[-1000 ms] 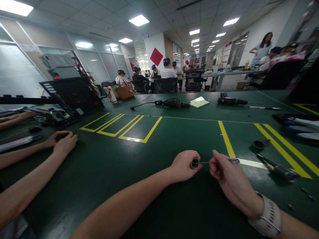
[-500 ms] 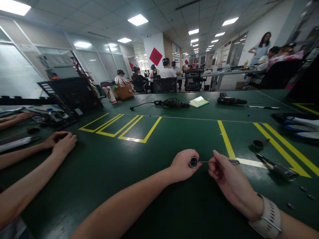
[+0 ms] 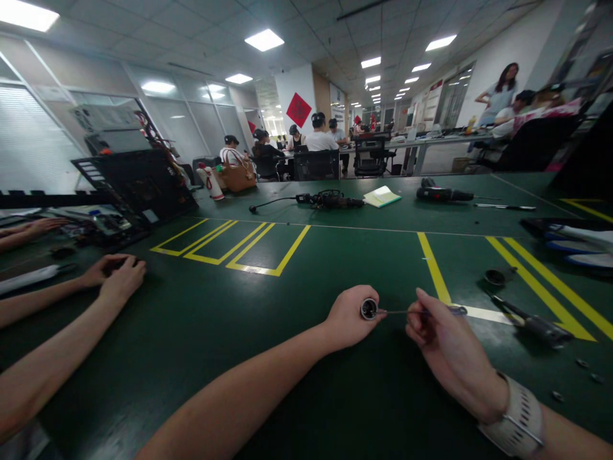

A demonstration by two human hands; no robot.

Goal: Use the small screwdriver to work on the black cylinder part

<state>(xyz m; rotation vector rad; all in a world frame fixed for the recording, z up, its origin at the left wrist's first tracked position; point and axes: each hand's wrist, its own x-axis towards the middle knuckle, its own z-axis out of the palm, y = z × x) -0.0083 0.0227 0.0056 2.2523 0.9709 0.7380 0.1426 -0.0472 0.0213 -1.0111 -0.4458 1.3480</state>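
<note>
My left hand (image 3: 351,318) is wrapped round a small hollow metal cylinder (image 3: 368,309), its round open end facing me. In my right hand (image 3: 438,332) a thin screwdriver (image 3: 396,312) is pinched, its shaft pointing left with the tip by the cylinder's rim. Whether the tip touches the rim I cannot tell. To the right of my right hand lie a dark cylindrical part with leads (image 3: 541,329) and a dark ring-shaped housing (image 3: 498,276). Several small metal pieces (image 3: 557,396) are near the right edge.
Another person's hands (image 3: 117,278) work at the left of the green table (image 3: 268,319). Farther back lie a cabled device (image 3: 330,199), a notepad (image 3: 382,196) and a power drill (image 3: 443,193). Blue-and-white items (image 3: 584,246) are at the right; a black panel (image 3: 138,188) stands at left.
My right hand has moved slightly right, drawing the screwdriver back from across the cylinder's opening to its right rim. The cylinder has shifted a little left and up in my left hand.
</note>
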